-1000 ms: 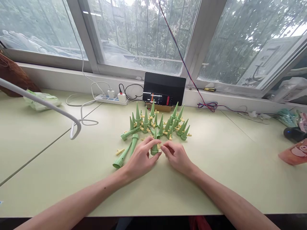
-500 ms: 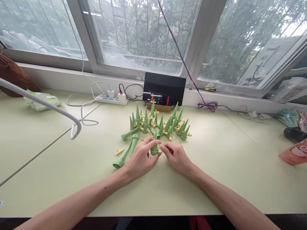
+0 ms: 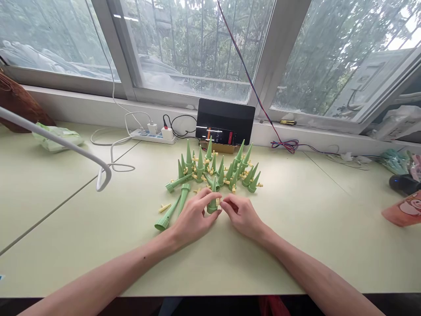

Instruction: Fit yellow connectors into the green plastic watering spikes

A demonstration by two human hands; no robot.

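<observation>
My left hand (image 3: 192, 218) grips a green cone-shaped spike (image 3: 212, 199) that stands upright on the pale green table (image 3: 296, 237). My right hand (image 3: 242, 213) pinches a small yellow piece (image 3: 219, 201) at the spike's right side. Behind the hands stands a cluster of several upright green spikes (image 3: 217, 169) with small yellow pieces among them. Three green spikes lie flat to the left (image 3: 173, 204), and one loose yellow piece (image 3: 164, 207) lies beside them.
A dark tablet (image 3: 225, 125) with a phone leans against the window sill. A white power strip (image 3: 153, 135) with cables lies to its left. A white curved lamp arm (image 3: 55, 142) crosses the left side. A black mouse (image 3: 404, 183) and an orange packet (image 3: 404, 210) sit at the right.
</observation>
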